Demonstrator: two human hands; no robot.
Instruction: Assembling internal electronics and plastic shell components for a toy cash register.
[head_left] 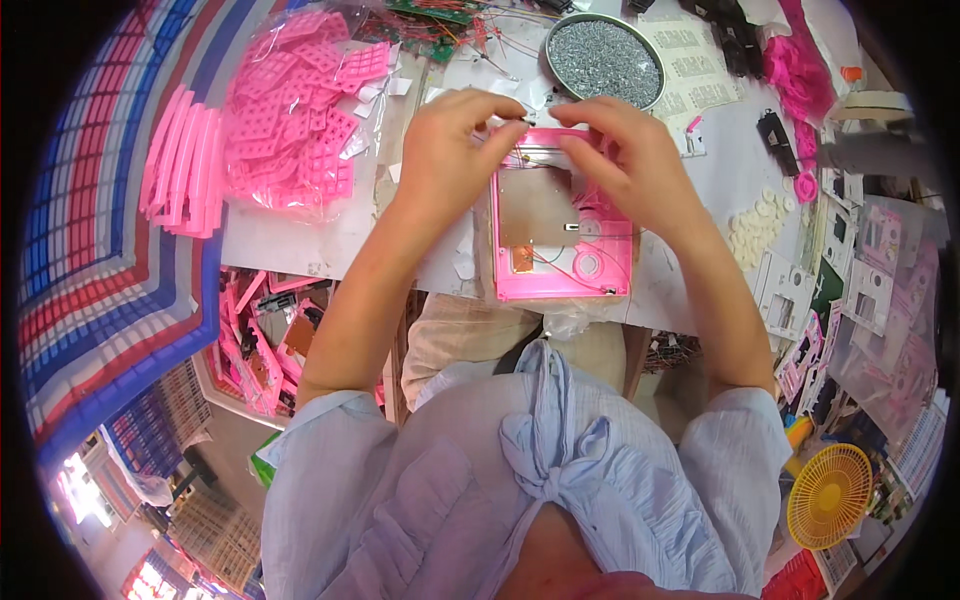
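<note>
We look down on a white table (660,285) crowded with plastic parts. Over it, the thumb and forefinger of the left hand (452,138) are pinched together on a small dark piece (529,121). The thumb and forefinger of the right hand (632,150) stand apart at the far edge of an open pink case (512,288); we cannot tell whether they grip that edge. The case lies near the table's front edge, between the two forearms, and inside it we see a brownish-grey plate (535,208) and thin wires. Just beyond the hands sits a round dish (661,86) full of small grey metal bits. Farther left we find a clear bag of pink parts (290,130), with a row of pink strips (185,170) beside it. To the right lies a heap of white pieces (757,228), and well apart, lower down, a yellow basket (829,497)
</note>
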